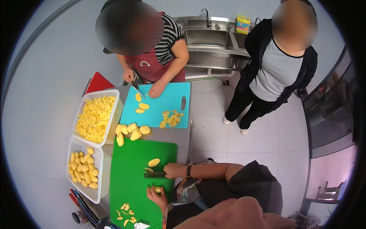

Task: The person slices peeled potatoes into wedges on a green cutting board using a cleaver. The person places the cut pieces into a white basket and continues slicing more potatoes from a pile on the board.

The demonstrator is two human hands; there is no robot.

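Note:
My right hand grips the handle of a kitchen knife, its dark blade lying across the green cutting board. Just beyond the blade are a potato slice and thin slivers. My left hand rests on the same board, fingers curled around a piece of peeled potato that they partly hide. Small potato offcuts lie scattered at the board's near left corner, with a crumpled white scrap beside them.
A co-worker's hand works with a knife on a blue cutting board. Peeled potatoes sit between the boards. White baskets hold potato strips and whole potatoes. Another person stands near a steel sink.

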